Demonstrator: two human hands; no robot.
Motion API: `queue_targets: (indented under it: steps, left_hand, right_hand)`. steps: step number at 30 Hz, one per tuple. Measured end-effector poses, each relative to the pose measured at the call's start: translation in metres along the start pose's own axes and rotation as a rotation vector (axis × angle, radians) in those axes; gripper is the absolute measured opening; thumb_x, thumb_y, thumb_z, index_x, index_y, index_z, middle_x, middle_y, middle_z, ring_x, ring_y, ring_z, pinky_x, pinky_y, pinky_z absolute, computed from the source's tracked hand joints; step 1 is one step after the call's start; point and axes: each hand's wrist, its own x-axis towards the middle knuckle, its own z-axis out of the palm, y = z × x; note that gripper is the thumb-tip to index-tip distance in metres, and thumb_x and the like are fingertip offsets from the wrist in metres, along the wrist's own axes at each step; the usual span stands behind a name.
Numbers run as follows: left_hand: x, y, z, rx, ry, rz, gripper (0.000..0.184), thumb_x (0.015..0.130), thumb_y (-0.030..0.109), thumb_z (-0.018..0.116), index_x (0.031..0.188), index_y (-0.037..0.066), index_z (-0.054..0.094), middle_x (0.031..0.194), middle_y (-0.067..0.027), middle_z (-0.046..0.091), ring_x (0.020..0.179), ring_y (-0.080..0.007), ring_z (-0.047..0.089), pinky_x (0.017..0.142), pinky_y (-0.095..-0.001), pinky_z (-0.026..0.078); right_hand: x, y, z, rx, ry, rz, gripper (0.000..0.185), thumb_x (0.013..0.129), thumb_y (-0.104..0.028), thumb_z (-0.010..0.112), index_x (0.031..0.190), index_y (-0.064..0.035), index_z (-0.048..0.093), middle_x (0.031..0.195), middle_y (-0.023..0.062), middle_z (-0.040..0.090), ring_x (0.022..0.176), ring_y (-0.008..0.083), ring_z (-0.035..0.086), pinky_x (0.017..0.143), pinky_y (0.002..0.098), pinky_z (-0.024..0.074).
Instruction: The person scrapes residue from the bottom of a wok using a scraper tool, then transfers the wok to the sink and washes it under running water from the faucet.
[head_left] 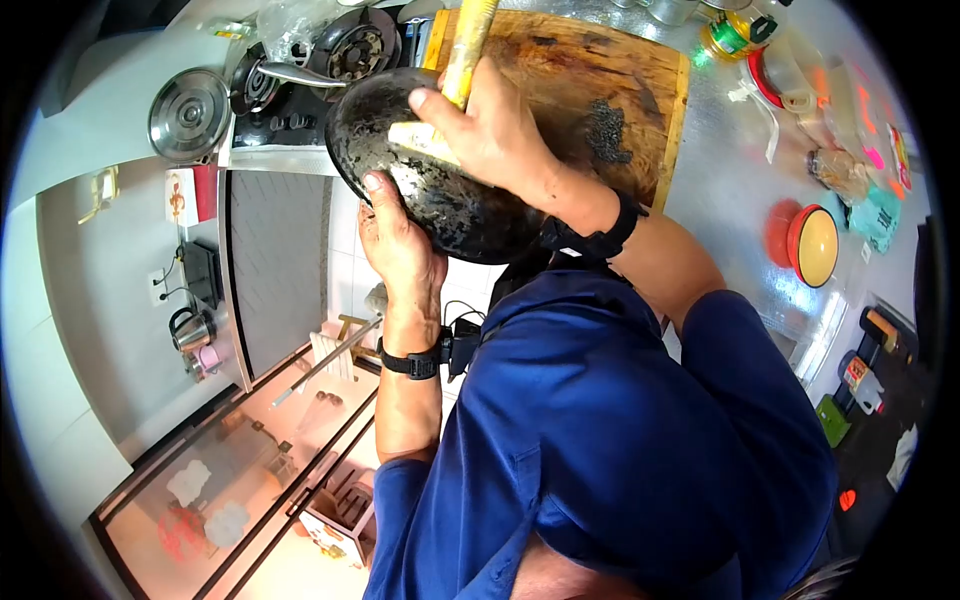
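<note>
A dark round pan point(470, 215) with a worn, patchy surface is tilted up in front of the body, over the near left edge of a wooden board point(560, 50). My left hand point(398, 235) grips its lower left rim, thumb on the near face. My right hand point(490, 130) is closed around a yellow tool point(468, 55), whose long handle points up and away. A pale yellow part of the tool point(422, 142) lies against the pan's face beside my fingers. Small dark crumbs point(608, 132) are heaped on the board, right of my right forearm.
Behind the pan at the left stands a gas stove point(290, 125) with a burner point(355, 50). A metal lid point(188, 115) lies farther left. On the metal counter point(715, 180) at the right are a red-rimmed yellow bowl point(815, 246), an oil bottle point(728, 35) and plastic containers point(800, 75).
</note>
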Motion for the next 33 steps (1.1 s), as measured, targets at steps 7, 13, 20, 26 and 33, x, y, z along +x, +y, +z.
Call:
queue_targets:
  steps: [7, 13, 20, 26, 33]
  left_hand:
    - [-0.005, 0.001, 0.013, 0.159, 0.072, 0.021, 0.050, 0.107, 0.039, 0.042, 0.127, -0.006, 0.053, 0.119, -0.0149, 0.063, 0.103, -0.0213, 0.063, 0.091, -0.0354, 0.051]
    - [-0.006, -0.003, 0.017, 0.197, 0.096, 0.036, 0.052, 0.107, 0.041, 0.040, 0.126, -0.005, 0.054, 0.119, -0.0145, 0.063, 0.106, -0.0212, 0.062, 0.095, -0.0351, 0.049]
    - [0.000, -0.003, 0.021, 0.260, 0.133, 0.045, 0.055, 0.107, 0.043, 0.037, 0.126, -0.005, 0.055, 0.122, -0.0150, 0.062, 0.108, -0.0216, 0.061, 0.095, -0.0349, 0.049]
    - [0.006, -0.002, 0.021, 0.247, 0.097, 0.017, 0.061, 0.105, 0.049, 0.041, 0.132, -0.005, 0.051, 0.122, -0.0160, 0.061, 0.106, -0.0243, 0.063, 0.093, -0.0366, 0.052]
    - [0.007, -0.004, 0.024, 0.312, 0.117, 0.037, 0.063, 0.104, 0.050, 0.042, 0.132, -0.005, 0.051, 0.123, -0.0148, 0.061, 0.106, -0.0238, 0.063, 0.092, -0.0361, 0.052]
  right_hand:
    - [0.008, -0.008, -0.011, -0.061, -0.025, -0.046, 0.048, 0.085, -0.034, 0.071, 0.090, 0.0075, 0.047, 0.070, 0.0271, 0.060, 0.068, 0.0447, 0.064, 0.062, 0.0503, 0.0511]
    - [0.012, -0.003, -0.017, -0.075, 0.025, -0.165, 0.048, 0.085, -0.033, 0.071, 0.092, 0.0079, 0.047, 0.071, 0.0260, 0.059, 0.065, 0.0422, 0.064, 0.060, 0.0490, 0.0508]
    - [0.012, 0.002, -0.016, -0.049, 0.036, -0.213, 0.046, 0.086, -0.031, 0.071, 0.092, 0.0078, 0.047, 0.066, 0.0233, 0.057, 0.060, 0.0396, 0.063, 0.055, 0.0470, 0.0508]
    - [0.020, 0.006, -0.017, -0.018, 0.059, -0.222, 0.047, 0.086, -0.030, 0.070, 0.095, 0.0087, 0.046, 0.068, 0.0224, 0.059, 0.060, 0.0407, 0.063, 0.054, 0.0459, 0.0517]
    - [0.016, 0.004, -0.021, 0.000, 0.052, -0.241, 0.047, 0.086, -0.032, 0.072, 0.093, 0.0075, 0.047, 0.068, 0.0228, 0.057, 0.058, 0.0403, 0.061, 0.054, 0.0470, 0.0497]
